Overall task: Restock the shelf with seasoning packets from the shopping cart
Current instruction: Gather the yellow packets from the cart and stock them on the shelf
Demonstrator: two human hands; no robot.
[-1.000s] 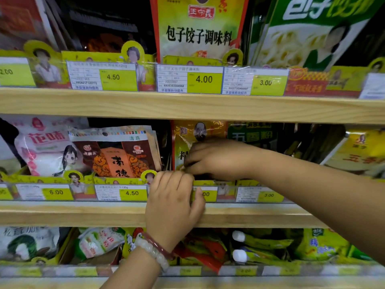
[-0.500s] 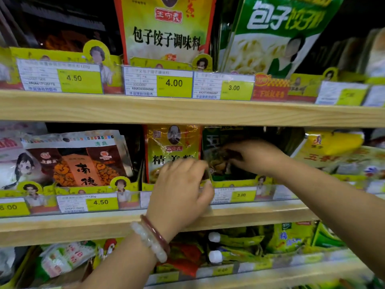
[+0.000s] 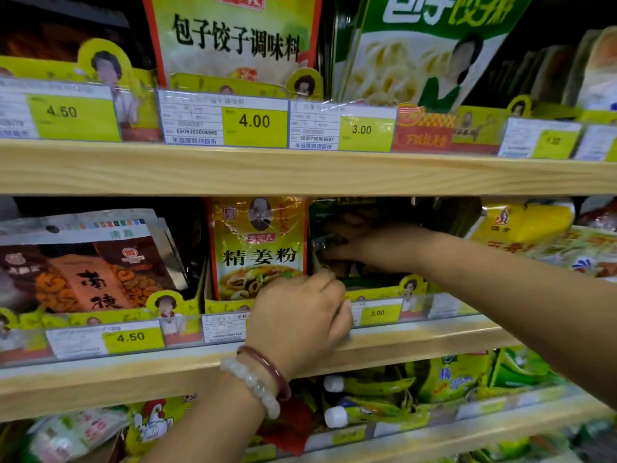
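On the middle shelf (image 3: 100, 379) a row of dark green seasoning packets (image 3: 367, 280) stands to the right of a yellow ginger-powder packet (image 3: 258, 248). My right hand (image 3: 367, 243) reaches deep into the green row, its fingers curled round the packets; the fingertips are hidden in shadow. My left hand (image 3: 300, 315), with two bracelets on its wrist, is at the shelf's front rail (image 3: 377, 312). Its fingers curl over the rail's top at the foot of the green packets, thumb in front. No shopping cart is in view.
Brown packets (image 3: 90, 275) lean at the left of the same shelf and yellow packets (image 3: 521, 225) stand at the right. The upper shelf board (image 3: 300, 168) hangs close above my right hand, with large dumpling-seasoning bags (image 3: 233, 38) on it. Green and yellow packets (image 3: 447, 379) fill the lower shelf.
My right hand has moved right, from in front of the yellow packet into the green row and deeper in. My left hand has shifted slightly right along the rail.
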